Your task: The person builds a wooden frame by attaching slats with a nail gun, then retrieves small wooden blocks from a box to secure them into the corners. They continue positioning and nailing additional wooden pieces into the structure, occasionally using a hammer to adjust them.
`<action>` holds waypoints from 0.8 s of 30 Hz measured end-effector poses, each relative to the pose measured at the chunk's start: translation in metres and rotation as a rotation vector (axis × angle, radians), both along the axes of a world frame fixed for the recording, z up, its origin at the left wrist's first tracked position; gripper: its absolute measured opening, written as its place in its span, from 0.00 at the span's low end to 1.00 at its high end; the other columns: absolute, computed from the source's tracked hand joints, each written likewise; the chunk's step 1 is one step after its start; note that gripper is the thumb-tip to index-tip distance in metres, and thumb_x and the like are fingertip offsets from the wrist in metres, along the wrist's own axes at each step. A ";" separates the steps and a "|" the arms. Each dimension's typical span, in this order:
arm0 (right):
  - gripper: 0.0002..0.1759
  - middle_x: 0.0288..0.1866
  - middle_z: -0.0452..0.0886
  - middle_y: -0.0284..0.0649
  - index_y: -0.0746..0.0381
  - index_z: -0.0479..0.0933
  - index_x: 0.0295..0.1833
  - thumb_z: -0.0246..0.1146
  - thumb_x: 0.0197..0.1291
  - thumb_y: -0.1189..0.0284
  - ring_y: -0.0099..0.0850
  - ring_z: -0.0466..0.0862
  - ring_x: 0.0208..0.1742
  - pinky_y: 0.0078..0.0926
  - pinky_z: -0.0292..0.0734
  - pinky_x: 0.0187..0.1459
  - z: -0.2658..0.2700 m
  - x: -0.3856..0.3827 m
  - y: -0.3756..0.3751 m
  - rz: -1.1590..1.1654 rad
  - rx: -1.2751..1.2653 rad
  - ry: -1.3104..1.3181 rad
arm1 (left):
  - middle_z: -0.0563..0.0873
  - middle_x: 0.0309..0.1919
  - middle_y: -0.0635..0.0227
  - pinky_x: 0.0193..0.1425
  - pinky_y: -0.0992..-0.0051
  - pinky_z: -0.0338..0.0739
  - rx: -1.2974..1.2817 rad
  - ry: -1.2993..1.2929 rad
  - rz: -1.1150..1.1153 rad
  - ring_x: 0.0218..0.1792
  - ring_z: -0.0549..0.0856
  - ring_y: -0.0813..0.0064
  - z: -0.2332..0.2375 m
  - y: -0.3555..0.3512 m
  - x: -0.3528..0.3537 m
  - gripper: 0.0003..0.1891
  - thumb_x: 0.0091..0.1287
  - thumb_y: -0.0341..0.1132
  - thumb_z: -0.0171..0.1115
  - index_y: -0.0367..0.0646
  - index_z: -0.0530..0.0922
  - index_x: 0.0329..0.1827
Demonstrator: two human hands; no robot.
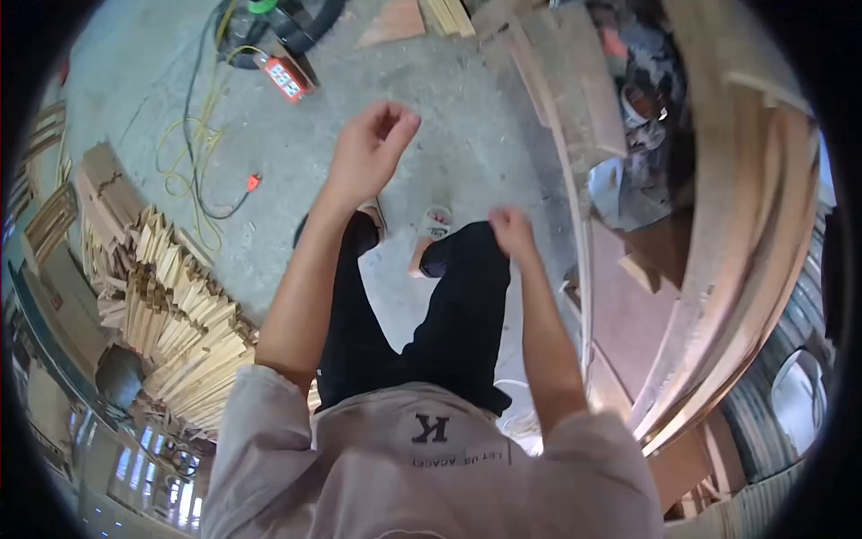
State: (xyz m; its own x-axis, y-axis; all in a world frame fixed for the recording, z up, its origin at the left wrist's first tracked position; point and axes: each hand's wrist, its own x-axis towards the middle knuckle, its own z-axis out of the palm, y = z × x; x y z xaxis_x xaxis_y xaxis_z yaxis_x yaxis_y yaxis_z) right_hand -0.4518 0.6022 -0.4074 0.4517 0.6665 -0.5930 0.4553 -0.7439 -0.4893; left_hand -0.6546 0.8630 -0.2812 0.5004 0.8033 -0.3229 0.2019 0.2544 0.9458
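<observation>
My left hand (pixel 371 146) is raised over the concrete floor (pixel 296 171), ahead of my legs. Its fingers curl in loosely toward the thumb, and I see no object in them. Beside the knee of my black trousers (pixel 467 301) is my right hand (pixel 512 232). It is smeared by motion, so its fingers are not clear, and whether it touches the trousers cannot be made out. Below, a sandal (pixel 436 218) shows on one foot.
An orange power strip (pixel 287 79) and a yellow cable (pixel 171 153) lie ahead to the left, near a red plug (pixel 254 182). Stacked wood strips (pixel 193 337) line the left side. Long curved boards (pixel 732 269) stand along the right. Plywood pieces (pixel 392 22) lie farther ahead.
</observation>
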 end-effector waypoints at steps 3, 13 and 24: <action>0.14 0.31 0.84 0.46 0.63 0.83 0.41 0.65 0.56 0.63 0.36 0.83 0.33 0.34 0.76 0.37 -0.112 0.049 0.039 -0.002 0.037 -0.080 | 0.81 0.30 0.74 0.39 0.80 0.72 -0.027 0.011 -0.057 0.33 0.77 0.85 -0.050 0.004 0.012 0.10 0.69 0.35 0.62 0.35 0.79 0.39; 0.22 0.51 0.82 0.57 0.66 0.80 0.47 0.56 0.55 0.59 0.53 0.81 0.53 0.45 0.75 0.54 -0.263 0.193 0.136 -0.061 -0.115 -0.767 | 0.72 0.12 0.67 0.19 0.71 0.67 -0.067 -1.129 -0.118 0.11 0.69 0.71 -0.030 -0.034 -0.005 0.15 0.60 0.39 0.69 0.38 0.73 0.31; 0.49 0.77 0.57 0.51 0.63 0.59 0.74 0.63 0.52 0.46 0.47 0.60 0.76 0.40 0.57 0.73 -0.323 0.264 0.186 -0.077 -0.242 -0.586 | 0.72 0.13 0.69 0.19 0.73 0.66 0.031 -0.962 0.050 0.12 0.70 0.73 -0.080 -0.053 -0.014 0.14 0.63 0.40 0.66 0.39 0.73 0.35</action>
State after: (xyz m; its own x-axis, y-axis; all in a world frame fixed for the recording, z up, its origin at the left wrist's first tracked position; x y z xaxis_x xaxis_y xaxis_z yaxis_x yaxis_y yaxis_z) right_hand -0.1877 0.7879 -0.7302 0.7882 0.4972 -0.3625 0.5369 -0.8436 0.0105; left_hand -0.6689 0.8102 -0.3614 0.5046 0.8324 0.2291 -0.6738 0.2138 0.7073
